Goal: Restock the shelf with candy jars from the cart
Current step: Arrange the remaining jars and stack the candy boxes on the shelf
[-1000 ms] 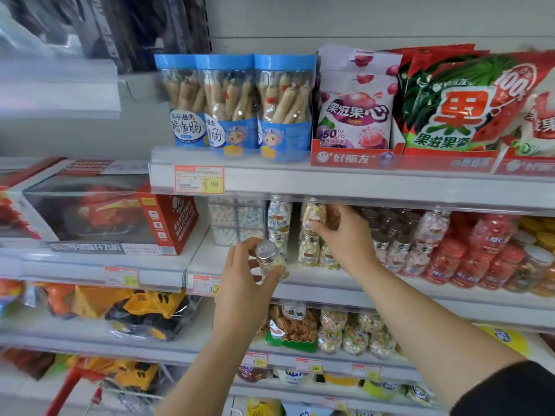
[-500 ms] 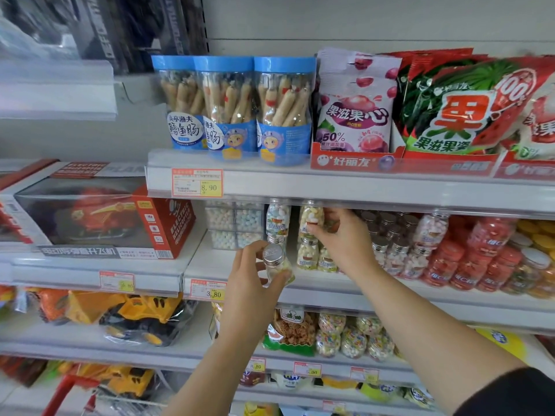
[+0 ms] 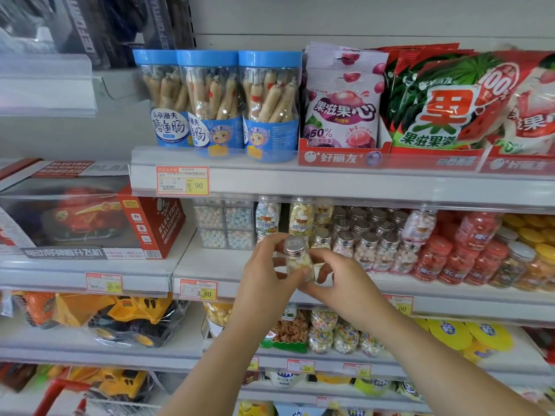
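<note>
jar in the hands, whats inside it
Small pale yellow and white candies show through the clear jar under its silver cap. The left hand and right hand cover its sides and base, so the bottom contents cannot be seen.

Three tall clear plastic tubs with blue lids (image 3: 210, 103) stand side by side up high, full of long pale sticks. Just right of them sit white and purple bags (image 3: 342, 97), then red and green watermelon bags (image 3: 444, 100). Lower left, a red cardboard box with a clear window (image 3: 90, 217) holds a red toy helicopter. Under it lies a yellow toy truck in clear wrap (image 3: 132, 319).
</note>
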The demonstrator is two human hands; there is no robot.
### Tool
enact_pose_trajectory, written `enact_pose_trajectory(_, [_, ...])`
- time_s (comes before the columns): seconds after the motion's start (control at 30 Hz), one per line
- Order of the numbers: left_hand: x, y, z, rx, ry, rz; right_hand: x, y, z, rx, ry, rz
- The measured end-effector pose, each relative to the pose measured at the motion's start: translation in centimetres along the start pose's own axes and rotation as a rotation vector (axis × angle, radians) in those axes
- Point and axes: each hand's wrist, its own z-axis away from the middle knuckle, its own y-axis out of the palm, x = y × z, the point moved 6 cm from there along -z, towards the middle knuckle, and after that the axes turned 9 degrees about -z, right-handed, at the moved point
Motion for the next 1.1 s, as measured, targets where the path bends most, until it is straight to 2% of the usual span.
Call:
enact_pose_trajectory(0.17, [-1.2,0.7,-0.5,0.044,0.056,0.033,-0.6,-2.5,-0.2,-0.119,0.013,-0.033])
enact_pose_trajectory(0.33, [0.5,-0.4,-1.3,-0.080,-0.026,0.026,-2.3,-6.0,-2.2,-0.317,0.052,0.000])
enact_pose_trajectory(0.57, [2.2,0.6,-1.6,-0.025,-0.074,-0.096,-2.8,-6.3,-4.7,-0.338,0.023,0.074])
enact_pose_trajectory(0.73, [3.4,2.0,-1.6,0.088,-0.081,-0.342,-3.4,-6.1,-5.6,-0.334,0.041,0.112])
enact_pose_trajectory(0.9, [4.0,2.7,-1.4,0.172,-0.085,-0.491,-4.0,-5.8,-6.3,-0.316,0.054,0.119])
enact_pose_trajectory(1.1, [4.3,3.0,-1.4,0.174,-0.054,-0.536,-4.2,-5.7,-6.4,-0.313,0.042,0.081])
